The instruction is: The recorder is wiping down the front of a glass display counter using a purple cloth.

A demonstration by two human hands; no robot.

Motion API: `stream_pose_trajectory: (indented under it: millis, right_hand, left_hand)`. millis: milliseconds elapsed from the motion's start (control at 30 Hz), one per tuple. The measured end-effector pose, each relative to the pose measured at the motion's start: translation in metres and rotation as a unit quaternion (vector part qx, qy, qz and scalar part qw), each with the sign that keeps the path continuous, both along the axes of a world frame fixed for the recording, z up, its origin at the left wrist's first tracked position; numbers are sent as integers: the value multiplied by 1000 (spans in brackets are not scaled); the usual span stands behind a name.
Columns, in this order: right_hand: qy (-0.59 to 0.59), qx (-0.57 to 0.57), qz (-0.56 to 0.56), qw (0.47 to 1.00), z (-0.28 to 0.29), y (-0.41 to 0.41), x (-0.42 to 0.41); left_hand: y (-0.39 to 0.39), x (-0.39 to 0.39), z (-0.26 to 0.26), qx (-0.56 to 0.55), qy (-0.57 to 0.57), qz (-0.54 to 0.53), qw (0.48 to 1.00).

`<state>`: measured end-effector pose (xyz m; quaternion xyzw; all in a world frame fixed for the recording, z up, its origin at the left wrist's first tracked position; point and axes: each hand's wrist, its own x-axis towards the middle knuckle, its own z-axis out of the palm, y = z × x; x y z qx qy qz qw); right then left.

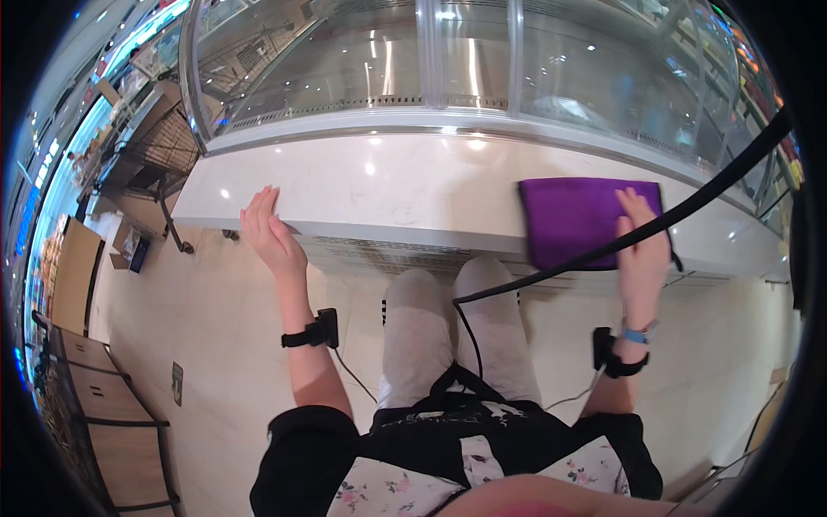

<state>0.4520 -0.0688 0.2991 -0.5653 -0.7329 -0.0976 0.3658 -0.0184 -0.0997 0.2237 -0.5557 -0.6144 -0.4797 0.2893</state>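
Observation:
On the right, a purple cloth (568, 220) with a dark border lies over the front edge of a glossy white counter ledge (387, 181). My right hand (643, 252) holds its right part against the ledge, fingers stretched over the fabric. The hand and cloth are slightly blurred, and a black cable (704, 194) crosses in front of them. My left hand (268, 236) is at the ledge's front edge on the left, holding nothing, its fingers extended close together. Whether it rests on the edge or hovers just above it, I cannot tell.
Behind the ledge rises a glass-fronted display case (310, 64) with metal frames. A wire cart (165, 142) on wheels and a cardboard box (123, 239) stand left. Wooden-panelled units (116, 420) line the lower left. The cable hangs down past my knees.

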Motion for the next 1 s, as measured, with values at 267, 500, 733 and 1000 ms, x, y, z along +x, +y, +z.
stream_pose_trajectory:
  millis: [267,500,733,1000]
  right_hand:
    - [44,-78,-128,988,-20,41,219]
    - [-14,-90,-251,964,-26,49,261]
    - [-103,-15,-183,978,-5,28,153]
    - [-58,8,56,997,19,4,6]
  left_hand:
    - [9,3,-9,91,-48,38,994]
    - [13,6,-7,72,-8,2,997]
    - [3,6,-2,92,-17,26,995]
    - [7,11,4,103,-15,6,995]
